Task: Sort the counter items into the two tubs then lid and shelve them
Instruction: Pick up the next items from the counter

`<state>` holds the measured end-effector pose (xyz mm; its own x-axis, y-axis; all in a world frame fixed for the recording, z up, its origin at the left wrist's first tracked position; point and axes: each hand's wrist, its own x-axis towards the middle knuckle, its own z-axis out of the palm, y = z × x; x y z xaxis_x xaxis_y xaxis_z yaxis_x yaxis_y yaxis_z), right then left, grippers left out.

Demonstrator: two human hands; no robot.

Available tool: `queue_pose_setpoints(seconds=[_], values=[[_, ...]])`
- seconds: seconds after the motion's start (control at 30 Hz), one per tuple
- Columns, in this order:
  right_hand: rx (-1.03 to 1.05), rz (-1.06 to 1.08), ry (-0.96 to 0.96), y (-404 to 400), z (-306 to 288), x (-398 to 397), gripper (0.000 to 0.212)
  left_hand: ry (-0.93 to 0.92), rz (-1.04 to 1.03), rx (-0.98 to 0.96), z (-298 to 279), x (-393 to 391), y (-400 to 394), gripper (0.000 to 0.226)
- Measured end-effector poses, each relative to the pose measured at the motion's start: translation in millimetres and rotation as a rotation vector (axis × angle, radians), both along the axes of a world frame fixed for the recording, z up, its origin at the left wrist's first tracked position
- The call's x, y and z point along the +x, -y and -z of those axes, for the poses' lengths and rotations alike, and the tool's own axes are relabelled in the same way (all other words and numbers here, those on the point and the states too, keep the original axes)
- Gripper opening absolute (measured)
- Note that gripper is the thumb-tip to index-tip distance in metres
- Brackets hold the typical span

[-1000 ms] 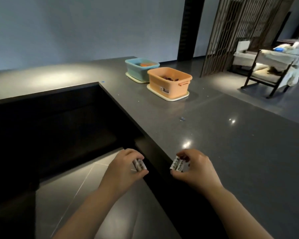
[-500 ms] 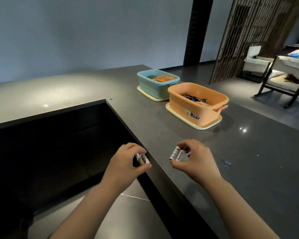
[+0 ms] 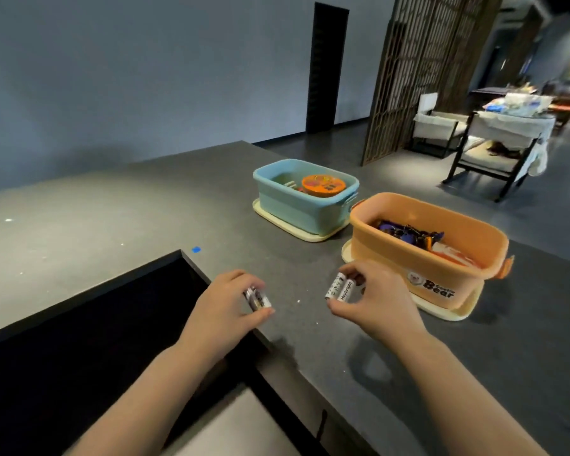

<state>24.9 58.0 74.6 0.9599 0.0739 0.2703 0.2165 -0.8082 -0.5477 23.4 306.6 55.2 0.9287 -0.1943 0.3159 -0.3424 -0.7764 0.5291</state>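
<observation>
Head view: the two tubs have come much nearer and larger over the last second. The orange tub (image 3: 428, 258) now fills the right centre of the frame and the blue tub (image 3: 305, 199) sits just behind it, up and to the left, where before both were small and far up the dark surface (image 3: 112, 232). The person has walked along the surface toward them.

The hands have kept their load through the walk. The left hand (image 3: 226, 307), lower centre, grips a small bundle of batteries (image 3: 257, 297) in curled fingers, above the surface's inner edge. The right hand (image 3: 372, 301) pinches two more white batteries (image 3: 339, 287) between thumb and fingertips, and now hangs just beside the near wall of the orange tub, about level with its printed label.

Each tub stands on a cream lid (image 3: 448, 312) laid under it. The orange tub holds a tangle of dark blue and orange pieces; the blue tub holds a round orange tin (image 3: 323, 185) and some pale items I cannot make out.

So the carry looks almost over, and dropping the batteries in seems the step in hand. Which tub they belong in I cannot tell from the contents; the right hand is nearest the orange one. Lidding and shelving are not yet begun.
</observation>
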Motion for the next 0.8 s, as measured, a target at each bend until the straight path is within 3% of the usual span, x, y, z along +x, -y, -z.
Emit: queue_pose_setpoints(seconds=[0.6,0.8], values=[[-0.013,0.184,0.061,-45,-11,263,0.046,0.036,0.148,-0.206,-3,304,-35,0.032],[-0.009,0.307,0.062,-49,-24,333,0.048,0.057,0.281,-0.178,-21,411,-32,0.032]])
